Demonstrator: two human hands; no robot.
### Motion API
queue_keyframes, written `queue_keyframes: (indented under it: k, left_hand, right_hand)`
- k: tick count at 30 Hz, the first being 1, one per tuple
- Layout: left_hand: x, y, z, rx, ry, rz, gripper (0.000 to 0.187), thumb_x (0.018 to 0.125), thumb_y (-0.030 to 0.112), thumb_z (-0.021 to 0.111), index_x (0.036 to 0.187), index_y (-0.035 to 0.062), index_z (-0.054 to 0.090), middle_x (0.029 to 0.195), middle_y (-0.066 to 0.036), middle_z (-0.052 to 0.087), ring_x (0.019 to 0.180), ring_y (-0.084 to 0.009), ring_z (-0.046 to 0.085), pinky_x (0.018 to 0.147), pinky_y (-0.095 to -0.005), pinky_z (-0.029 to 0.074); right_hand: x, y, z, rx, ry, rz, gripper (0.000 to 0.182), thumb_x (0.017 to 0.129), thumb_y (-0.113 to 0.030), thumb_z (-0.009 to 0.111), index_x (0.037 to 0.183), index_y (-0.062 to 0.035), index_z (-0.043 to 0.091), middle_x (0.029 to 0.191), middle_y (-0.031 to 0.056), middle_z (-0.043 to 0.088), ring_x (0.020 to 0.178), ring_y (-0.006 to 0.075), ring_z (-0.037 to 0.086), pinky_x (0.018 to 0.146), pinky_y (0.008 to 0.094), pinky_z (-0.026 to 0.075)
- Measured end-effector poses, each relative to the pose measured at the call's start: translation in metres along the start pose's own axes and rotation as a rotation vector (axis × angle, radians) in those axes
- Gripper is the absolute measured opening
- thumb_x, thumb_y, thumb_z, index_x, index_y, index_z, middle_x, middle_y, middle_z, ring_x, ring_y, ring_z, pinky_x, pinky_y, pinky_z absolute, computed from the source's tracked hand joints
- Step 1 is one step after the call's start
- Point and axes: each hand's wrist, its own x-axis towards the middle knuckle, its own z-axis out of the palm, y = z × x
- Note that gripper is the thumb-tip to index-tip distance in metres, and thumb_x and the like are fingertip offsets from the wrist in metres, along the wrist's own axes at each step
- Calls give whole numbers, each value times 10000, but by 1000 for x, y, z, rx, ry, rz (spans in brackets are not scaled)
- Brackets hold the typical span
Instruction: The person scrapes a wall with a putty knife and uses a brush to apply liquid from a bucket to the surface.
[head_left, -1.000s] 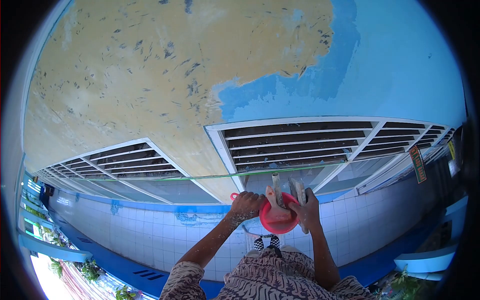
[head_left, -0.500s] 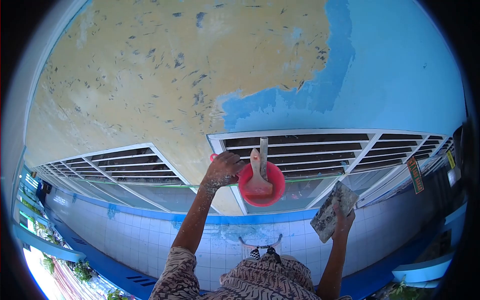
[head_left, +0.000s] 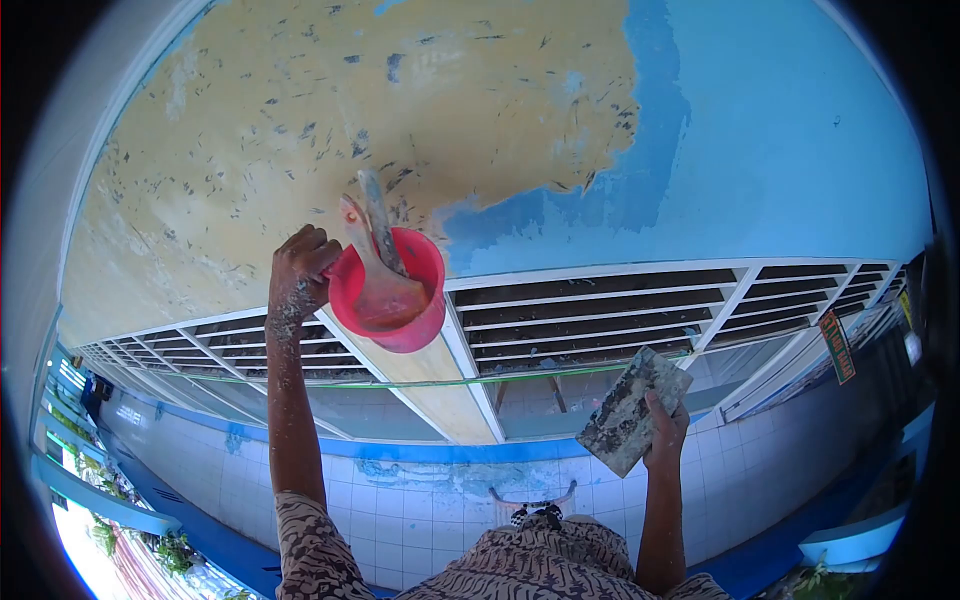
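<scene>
My left hand [head_left: 299, 272] is closed around the handle of a pinkish-red plastic dipper [head_left: 425, 325], raised in front of the wall. Inside it stand a flat paintbrush [head_left: 382, 285], bristles down, and a second tool with a pale, smeared handle [head_left: 377, 215], its lower end hidden. Lower at the right, my right hand [head_left: 666, 432] grips a flat rectangular plastering float [head_left: 628, 405] crusted with grey-white material. How it is held underneath does not show.
Ahead rises a wall with a scraped yellowish area [head_left: 240, 170] beside blue paint [head_left: 780, 160]. Below run white window louvres [head_left: 590, 318] and a green string [head_left: 540, 377]. A small sign [head_left: 837, 347] hangs at right. White tiles [head_left: 420, 505] cover the floor, with a chair-like frame [head_left: 533, 500] near my feet.
My left hand has raised the dipper up and to the left, from the louvres to before the yellowish wall. The float in my right hand has shifted slightly left.
</scene>
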Motion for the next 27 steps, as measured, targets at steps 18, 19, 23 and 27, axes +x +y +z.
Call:
queue_keyframes:
  k: [18,19,23,27]
  left_hand:
    - [45,-14,6,-11,161,-147,950,562,156,879,1427,192,489,1513,-155,351,934,-336,697,710,-421,593]
    - [43,-20,7,34,192,-140,972,566,153,876,1446,192,466,1545,-171,301,963,-348,690,699,-410,599]
    - [39,-39,11,-4,202,-198,1013,580,157,866,1485,179,411,1585,-212,216,1037,-374,667,667,-377,611]
    - [48,-39,10,-78,142,-226,1020,595,196,867,1497,166,390,1580,-229,222,917,-350,695,618,-356,590]
  right_hand:
    - [23,-30,77,324,-38,-180,457,863,-129,731,1247,13,527,1130,101,619,1001,193,630,848,347,536]
    - [27,-35,81,341,-31,-199,472,849,-107,738,1252,11,523,1136,103,616,1005,199,628,854,350,534]
    - [46,-50,101,376,-26,-317,522,808,-45,752,1266,10,507,1156,111,607,1007,217,626,873,366,527]
    - [68,-66,128,397,-7,-366,547,793,-33,757,1272,10,497,1163,115,603,1013,220,621,881,375,523]
